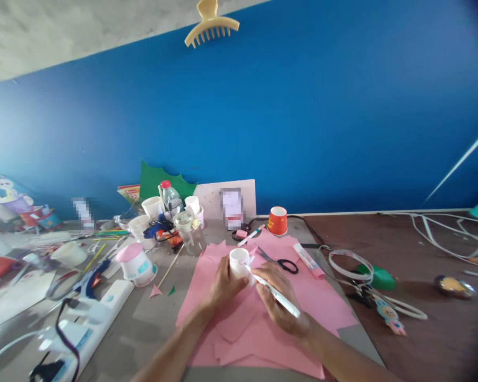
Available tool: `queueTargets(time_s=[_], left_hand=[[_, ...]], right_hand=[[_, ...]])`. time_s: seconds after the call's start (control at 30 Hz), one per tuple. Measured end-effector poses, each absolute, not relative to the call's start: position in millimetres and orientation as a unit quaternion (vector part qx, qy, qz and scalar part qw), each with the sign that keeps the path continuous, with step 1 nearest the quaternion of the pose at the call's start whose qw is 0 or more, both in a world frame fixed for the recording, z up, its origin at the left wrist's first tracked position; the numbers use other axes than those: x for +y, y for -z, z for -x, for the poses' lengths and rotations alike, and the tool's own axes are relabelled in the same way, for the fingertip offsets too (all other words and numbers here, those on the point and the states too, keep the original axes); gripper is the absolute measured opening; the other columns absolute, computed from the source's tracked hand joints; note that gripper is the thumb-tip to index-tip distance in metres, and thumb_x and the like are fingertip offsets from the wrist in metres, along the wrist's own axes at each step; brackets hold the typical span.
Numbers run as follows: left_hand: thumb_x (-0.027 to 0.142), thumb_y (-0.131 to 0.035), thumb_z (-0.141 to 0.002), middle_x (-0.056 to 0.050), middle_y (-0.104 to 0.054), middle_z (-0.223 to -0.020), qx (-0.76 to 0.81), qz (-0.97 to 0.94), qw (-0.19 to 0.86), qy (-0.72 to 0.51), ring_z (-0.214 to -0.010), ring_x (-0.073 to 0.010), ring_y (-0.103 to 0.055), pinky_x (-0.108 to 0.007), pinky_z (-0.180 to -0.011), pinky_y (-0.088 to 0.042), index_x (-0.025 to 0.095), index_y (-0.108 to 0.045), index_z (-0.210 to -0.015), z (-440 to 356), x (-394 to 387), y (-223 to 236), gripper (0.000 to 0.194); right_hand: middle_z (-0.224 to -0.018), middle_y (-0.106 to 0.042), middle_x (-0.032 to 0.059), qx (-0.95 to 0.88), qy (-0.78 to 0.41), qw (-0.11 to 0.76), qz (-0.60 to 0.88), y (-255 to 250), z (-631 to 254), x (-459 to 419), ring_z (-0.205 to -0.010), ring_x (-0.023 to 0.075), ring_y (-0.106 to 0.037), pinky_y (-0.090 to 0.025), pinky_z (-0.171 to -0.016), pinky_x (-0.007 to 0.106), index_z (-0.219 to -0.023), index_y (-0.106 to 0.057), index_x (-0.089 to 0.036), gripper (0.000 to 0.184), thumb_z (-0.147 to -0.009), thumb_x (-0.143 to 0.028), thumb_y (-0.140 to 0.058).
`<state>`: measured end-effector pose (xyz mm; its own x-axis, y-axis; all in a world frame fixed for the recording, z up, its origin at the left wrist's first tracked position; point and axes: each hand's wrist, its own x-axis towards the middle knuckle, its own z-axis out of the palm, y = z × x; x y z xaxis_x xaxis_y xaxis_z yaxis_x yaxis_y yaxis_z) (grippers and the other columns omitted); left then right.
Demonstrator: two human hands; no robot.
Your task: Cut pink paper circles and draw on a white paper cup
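Observation:
A white paper cup stands over the pink paper sheets, its rim facing up. My left hand is wrapped round the cup's left side. Between the fingers of my right hand is a white marker, held slanted with its tip at the cup's wall. Some faint pinkish marks show near the rim. Just behind my right hand lie scissors with black handles. A glue stick tube, white and pink, rests to their right.
An upturned red paper cup stands at the back. To the left are a glass jar, a pink-topped paper cup and a power strip with plugs. Cables and a small doll charm lie at right.

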<state>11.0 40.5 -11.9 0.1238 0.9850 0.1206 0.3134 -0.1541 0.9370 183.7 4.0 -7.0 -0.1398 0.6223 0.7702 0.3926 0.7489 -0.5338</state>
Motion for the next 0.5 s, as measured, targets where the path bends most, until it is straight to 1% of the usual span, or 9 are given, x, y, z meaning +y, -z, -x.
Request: queueTargets(time_s=[0.1, 0.2, 0.5], left_hand=[[0.028, -0.071, -0.065, -0.012, -0.061, -0.114, 0.522, -0.644, 0.389, -0.402, -0.106, -0.029, -0.055, -0.04, -0.09, -0.044, 0.014, -0.052, -0.116, -11.8, 39.3, 9.9, 0.056], [0.024, -0.071, -0.066, -0.012, -0.06, -0.115, 0.528, -0.651, 0.384, -0.388, -0.106, -0.0285, -0.055, -0.04, -0.09, -0.044, 0.015, -0.051, -0.116, -11.5, 38.4, 8.8, 0.055], [0.032, -0.07, -0.067, -0.014, -0.059, -0.114, 0.523, -0.659, 0.38, -0.385, -0.105, -0.0296, -0.055, -0.041, -0.089, -0.044, 0.014, -0.05, -0.115, -11.2, 40.9, 10.9, 0.055]], right_hand=[[-0.087, -0.066, 0.0052, -0.761, -0.092, 0.552, 0.329, 4.5, -181.5, 2.5, -0.08, 0.0212, -0.059, -0.047, -0.076, 0.039, -0.11, -0.057, -0.022, 0.026, -0.088, -0.015, -0.045], [-0.087, -0.066, 0.0052, -0.766, -0.092, 0.547, 0.325, 3.0, -180.1, 2.7, -0.079, 0.021, -0.058, -0.046, -0.076, 0.039, -0.112, -0.057, -0.022, 0.028, -0.088, -0.014, -0.044], [-0.089, -0.066, 0.0056, -0.758, -0.087, 0.552, 0.336, 7.6, -181.3, 6.3, -0.081, 0.021, -0.058, -0.046, -0.076, 0.039, -0.112, -0.057, -0.021, 0.028, -0.088, -0.014, -0.044]])
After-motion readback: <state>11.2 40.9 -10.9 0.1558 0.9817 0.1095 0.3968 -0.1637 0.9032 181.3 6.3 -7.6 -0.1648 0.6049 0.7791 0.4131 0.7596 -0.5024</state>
